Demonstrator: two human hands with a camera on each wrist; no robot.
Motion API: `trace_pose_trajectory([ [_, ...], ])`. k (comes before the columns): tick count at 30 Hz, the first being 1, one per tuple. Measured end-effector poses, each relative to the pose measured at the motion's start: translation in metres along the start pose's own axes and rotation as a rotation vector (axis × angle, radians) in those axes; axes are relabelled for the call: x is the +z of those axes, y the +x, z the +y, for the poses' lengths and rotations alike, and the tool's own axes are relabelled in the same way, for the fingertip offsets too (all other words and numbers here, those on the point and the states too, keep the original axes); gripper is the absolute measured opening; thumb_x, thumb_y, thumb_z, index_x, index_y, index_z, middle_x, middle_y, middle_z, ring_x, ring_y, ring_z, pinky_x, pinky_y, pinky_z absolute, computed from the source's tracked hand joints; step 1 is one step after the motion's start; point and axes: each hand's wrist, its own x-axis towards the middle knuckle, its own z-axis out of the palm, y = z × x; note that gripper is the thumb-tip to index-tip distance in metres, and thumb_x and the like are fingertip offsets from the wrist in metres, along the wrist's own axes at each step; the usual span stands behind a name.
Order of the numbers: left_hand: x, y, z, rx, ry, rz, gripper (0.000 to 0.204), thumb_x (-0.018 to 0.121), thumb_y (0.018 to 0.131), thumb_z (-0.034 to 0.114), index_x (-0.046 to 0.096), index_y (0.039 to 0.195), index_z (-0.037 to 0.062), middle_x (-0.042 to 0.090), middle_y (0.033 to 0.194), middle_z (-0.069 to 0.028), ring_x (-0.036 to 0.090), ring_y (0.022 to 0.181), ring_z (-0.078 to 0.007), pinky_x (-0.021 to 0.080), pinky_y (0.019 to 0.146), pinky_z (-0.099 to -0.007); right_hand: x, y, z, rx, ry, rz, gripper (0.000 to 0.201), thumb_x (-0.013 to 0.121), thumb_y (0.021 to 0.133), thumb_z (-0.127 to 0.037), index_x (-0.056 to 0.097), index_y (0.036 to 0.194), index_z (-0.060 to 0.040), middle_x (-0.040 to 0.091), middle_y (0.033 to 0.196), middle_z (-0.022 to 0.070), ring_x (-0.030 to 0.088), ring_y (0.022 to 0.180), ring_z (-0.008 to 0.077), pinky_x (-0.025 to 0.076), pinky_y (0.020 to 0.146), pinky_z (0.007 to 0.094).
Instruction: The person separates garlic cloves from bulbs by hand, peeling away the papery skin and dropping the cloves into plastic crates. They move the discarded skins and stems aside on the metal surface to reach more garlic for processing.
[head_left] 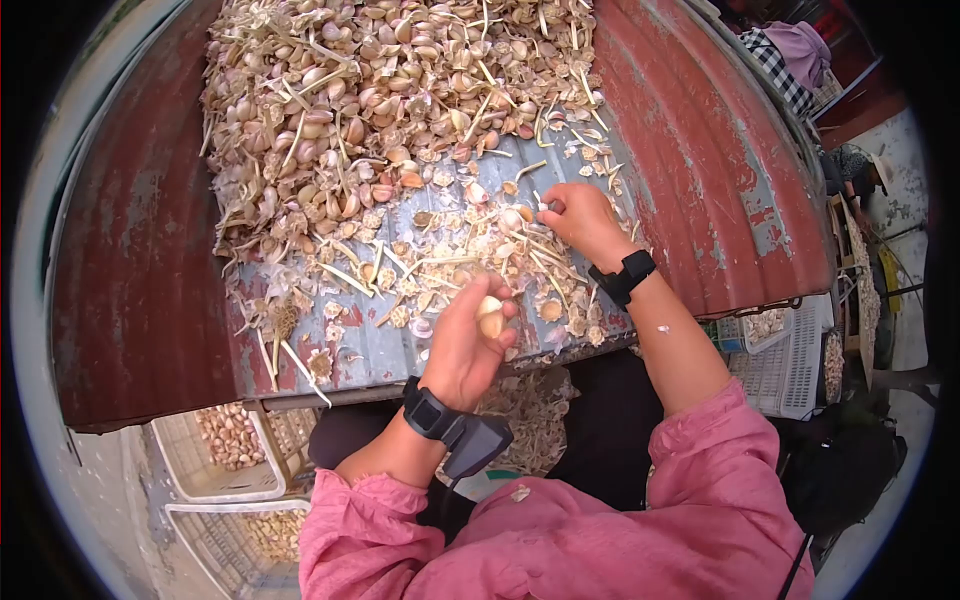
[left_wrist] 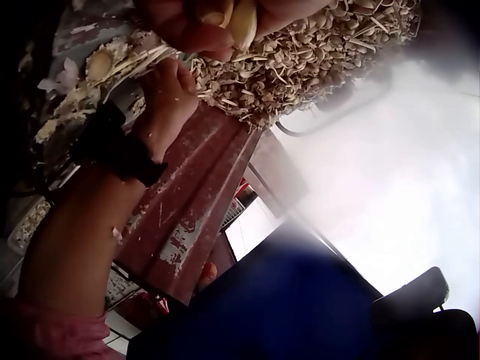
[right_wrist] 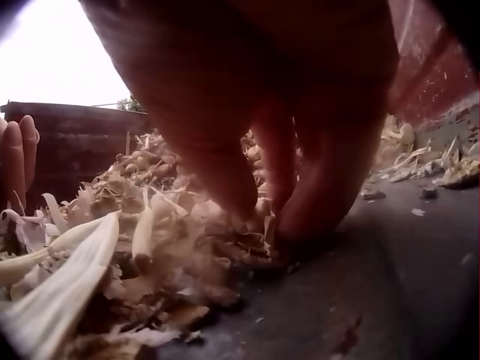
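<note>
My left hand (head_left: 468, 340) is raised over the near edge of the metal sheet, its fingers curled round pale garlic cloves (head_left: 490, 318). These cloves (left_wrist: 243, 24) also show at the top of the left wrist view. To the right, my right hand (head_left: 590, 218) reaches down to the sheet with bent fingers. Its fingertips (right_wrist: 304, 221) pinch a small garlic scrap (right_wrist: 268, 225) low among the debris, partly hidden by the hand. Around both hands lie dry skins, stalks and root ends (head_left: 450, 250). Beyond them is a large heap of loose garlic cloves (head_left: 370, 100).
The corrugated metal sheet (head_left: 700, 170) has worn red paint and raised sides. Below its left edge stand white crates (head_left: 215, 490) holding garlic cloves. A white plastic basket (head_left: 785, 365) is at the right. Skins (head_left: 530, 420) are piled between the person's legs.
</note>
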Motion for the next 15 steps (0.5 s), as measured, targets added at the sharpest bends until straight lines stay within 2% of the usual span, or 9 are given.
trace_pose_trajectory([
  [1,-0.002,0.0,-0.001,0.0,-0.003,-0.004,0.016,0.047,0.089,0.024,0.049,0.089,0.0086,0.051,0.08,-0.0015,0.05,0.067,-0.0105,0.038,0.045,-0.0204,-0.001,-0.001,0.003,-0.001,-0.005,0.001,0.016,0.062,0.069,-0.01,0.061,0.08,0.0006,0.059,0.072,0.0171,0.057,0.07,0.0298,0.044,0.063,0.0354],
  [3,-0.004,0.002,0.001,0.002,-0.009,0.027,0.016,0.046,0.089,0.025,0.049,0.089,0.0093,0.05,0.077,-0.0007,0.049,0.063,-0.0105,0.037,0.044,-0.0206,-0.006,-0.003,0.005,0.008,-0.037,-0.115,0.015,0.063,0.068,-0.011,0.06,0.077,0.0008,0.058,0.07,0.0171,0.058,0.069,0.0308,0.044,0.063,0.0362],
  [5,-0.007,0.002,-0.001,0.009,-0.017,0.025,0.017,0.045,0.09,0.025,0.05,0.089,0.0089,0.052,0.078,-0.0011,0.051,0.064,-0.011,0.039,0.045,-0.0211,-0.015,-0.02,0.006,-0.02,-0.118,-0.111,0.014,0.062,0.068,-0.011,0.058,0.076,0.0003,0.058,0.068,0.017,0.058,0.068,0.0309,0.045,0.061,0.0367],
  [7,-0.004,0.001,0.0,0.022,-0.018,0.014,0.019,0.044,0.09,0.026,0.051,0.089,0.0085,0.053,0.078,-0.0015,0.052,0.065,-0.0114,0.041,0.046,-0.0216,-0.025,-0.034,0.007,-0.02,-0.229,0.073,0.012,0.061,0.069,-0.01,0.055,0.075,-0.0011,0.058,0.067,0.0159,0.058,0.066,0.0306,0.045,0.059,0.0367],
  [11,0.003,-0.006,-0.001,0.038,-0.041,0.019,0.024,0.043,0.09,0.028,0.053,0.091,0.0059,0.057,0.086,-0.0045,0.058,0.075,-0.0142,0.049,0.054,-0.0242,-0.042,-0.057,-0.02,0.094,-0.095,0.184,0.012,0.06,0.07,-0.011,0.054,0.076,-0.003,0.059,0.068,0.0144,0.058,0.066,0.0307,0.044,0.058,0.0372],
  [13,0.0,-0.004,-0.003,0.03,-0.028,0.02,0.025,0.042,0.09,0.028,0.054,0.092,0.0051,0.058,0.088,-0.0055,0.06,0.079,-0.0157,0.051,0.058,-0.0256,-0.04,-0.062,-0.036,-0.031,-0.153,0.311,0.012,0.061,0.071,-0.012,0.054,0.078,-0.0043,0.059,0.068,0.0131,0.058,0.065,0.0311,0.044,0.057,0.0378],
  [15,-0.009,0.001,-0.004,0.026,-0.061,-0.106,0.025,0.041,0.09,0.026,0.054,0.094,0.0045,0.058,0.09,-0.0063,0.06,0.082,-0.0172,0.052,0.061,-0.0274,-0.045,-0.057,-0.035,-0.085,-0.226,0.373,0.013,0.061,0.072,-0.014,0.054,0.079,-0.0052,0.059,0.068,0.0131,0.059,0.065,0.0313,0.044,0.056,0.0384],
])
